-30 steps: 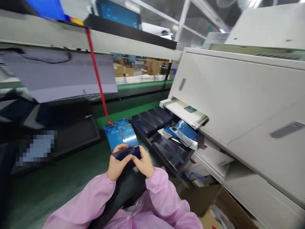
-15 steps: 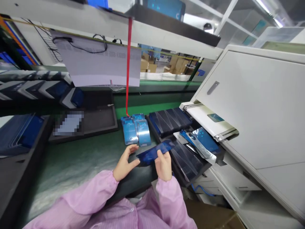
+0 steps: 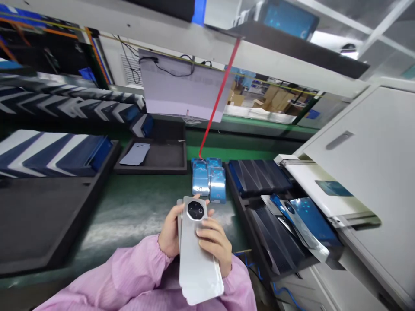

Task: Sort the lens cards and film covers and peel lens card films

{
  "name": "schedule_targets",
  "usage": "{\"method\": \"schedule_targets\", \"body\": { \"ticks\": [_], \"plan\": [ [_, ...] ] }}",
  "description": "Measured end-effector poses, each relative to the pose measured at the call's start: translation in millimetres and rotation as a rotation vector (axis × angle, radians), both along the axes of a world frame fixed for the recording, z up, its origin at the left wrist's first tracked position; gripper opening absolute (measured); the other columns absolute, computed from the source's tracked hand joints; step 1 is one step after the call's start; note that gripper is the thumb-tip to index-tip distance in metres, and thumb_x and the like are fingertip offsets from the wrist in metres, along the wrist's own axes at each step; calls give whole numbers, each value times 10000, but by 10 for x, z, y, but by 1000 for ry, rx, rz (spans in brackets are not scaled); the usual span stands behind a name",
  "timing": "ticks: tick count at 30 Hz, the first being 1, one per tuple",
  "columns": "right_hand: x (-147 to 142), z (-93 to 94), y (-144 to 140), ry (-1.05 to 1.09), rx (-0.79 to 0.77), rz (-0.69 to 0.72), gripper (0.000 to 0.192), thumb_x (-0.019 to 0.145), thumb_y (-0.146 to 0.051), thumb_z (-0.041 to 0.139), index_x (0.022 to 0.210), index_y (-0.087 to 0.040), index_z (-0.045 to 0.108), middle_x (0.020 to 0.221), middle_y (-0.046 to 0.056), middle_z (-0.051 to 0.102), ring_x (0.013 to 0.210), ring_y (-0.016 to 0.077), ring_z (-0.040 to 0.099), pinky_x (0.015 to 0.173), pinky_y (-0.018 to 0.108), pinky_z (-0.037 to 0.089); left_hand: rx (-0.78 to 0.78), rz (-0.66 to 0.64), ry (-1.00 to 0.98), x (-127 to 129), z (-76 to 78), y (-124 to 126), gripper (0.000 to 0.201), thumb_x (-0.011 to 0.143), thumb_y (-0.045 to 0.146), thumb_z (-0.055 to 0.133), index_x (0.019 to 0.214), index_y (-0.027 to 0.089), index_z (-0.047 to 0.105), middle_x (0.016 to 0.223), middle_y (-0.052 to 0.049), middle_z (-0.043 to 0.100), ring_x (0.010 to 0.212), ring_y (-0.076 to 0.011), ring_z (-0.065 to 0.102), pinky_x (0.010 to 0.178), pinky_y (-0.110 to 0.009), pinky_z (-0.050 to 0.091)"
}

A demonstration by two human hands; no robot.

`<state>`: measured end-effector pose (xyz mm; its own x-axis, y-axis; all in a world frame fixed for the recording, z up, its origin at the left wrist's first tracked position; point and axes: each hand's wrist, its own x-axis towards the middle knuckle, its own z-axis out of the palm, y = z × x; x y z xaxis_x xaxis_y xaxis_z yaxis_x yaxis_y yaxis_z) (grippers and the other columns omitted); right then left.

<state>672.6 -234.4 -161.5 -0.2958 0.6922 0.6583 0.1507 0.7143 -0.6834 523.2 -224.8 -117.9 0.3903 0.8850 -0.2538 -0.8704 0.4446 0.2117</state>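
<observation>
Silver phone back cover with an octagonal black camera ring [image 3: 197, 255] is upright just above the green table [image 3: 129, 216], camera side facing up, probably for a look-over. Left hand [image 3: 170, 237] and right hand [image 3: 214, 246] both clamp its edges. Blue film-covered pieces [image 3: 209, 181] lie just beyond it.

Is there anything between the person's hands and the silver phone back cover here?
Nothing visible: both hands already grip the silver back cover, the left hand behind its left edge, the right hand across its front just below the camera ring. No other object lies between.
</observation>
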Motion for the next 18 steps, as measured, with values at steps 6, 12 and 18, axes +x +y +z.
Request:
{"method": "schedule_targets", "body": {
  "ticks": [6,12,18],
  "plan": [
    [149,40,-124,-196,-266,56,404,909,-148,429,1273,-301,517,1443,79,374,1319,282,365,1014,511,395,118,155,82,-306,109,64,629,788,221,445,1402,252,313,1264,-120,583,1126,-356,565,888,-548,437],
    [-219,-48,-172,222,-949,117,520,704,-298,750,1172,-232,534,1116,72,632,995,235,615,812,338,516,56,102,136,-266,-53,5,605,842,294,454,1420,275,276,1227,-95,611,1104,-330,585,893,-523,448],
    [-62,-157,-78,437,-1069,-76,236,749,-376,702,903,-207,644,861,38,699,751,189,643,696,300,509,11,122,104,-438,-164,25,593,830,328,447,1404,245,322,1260,-93,593,1165,-307,541,954,-507,411]
  ]
}}
